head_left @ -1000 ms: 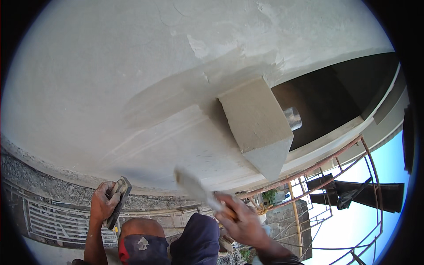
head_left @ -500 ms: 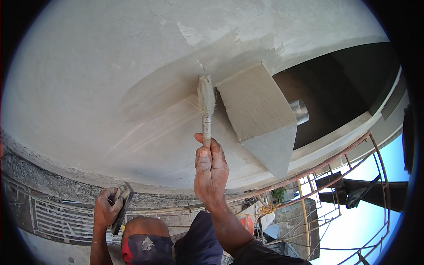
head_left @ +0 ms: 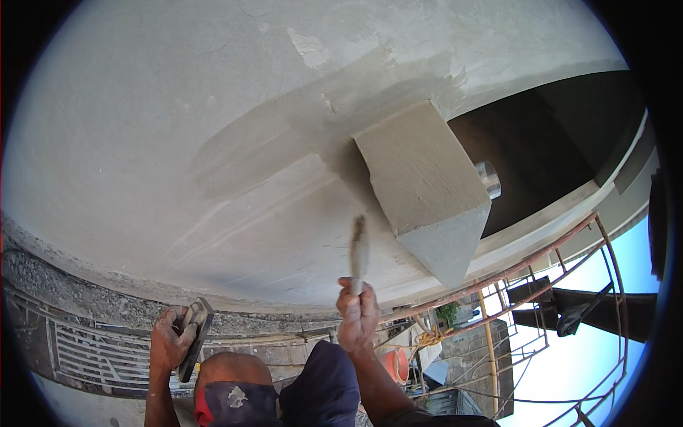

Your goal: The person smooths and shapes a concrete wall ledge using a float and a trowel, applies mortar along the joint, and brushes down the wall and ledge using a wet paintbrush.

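Note:
My right hand (head_left: 358, 320) is closed around the handle of a brush (head_left: 359, 249). Its bristles point up, in front of a grey plastered wall (head_left: 242, 156) and apart from it. At the lower left, my left hand (head_left: 171, 340) grips a flat plastering float (head_left: 197, 338) by its back handle, the board held on edge. A block-shaped plastered projection (head_left: 427, 174) juts from the wall right of the brush. Darker, damp-looking plaster (head_left: 277, 128) spreads left of the projection.
A short shiny metal pipe (head_left: 489, 179) sticks out beside the projection, next to a dark opening (head_left: 526, 156). Rusty scaffold tubing (head_left: 498, 274) curves along the right. An orange bucket (head_left: 395, 364) is below, near yellow rope (head_left: 430, 337). White metal slats (head_left: 99, 356) lie at lower left.
My right hand has drawn the brush down and slightly right, away from the corner between wall and projection. My left hand with the float has hardly moved.

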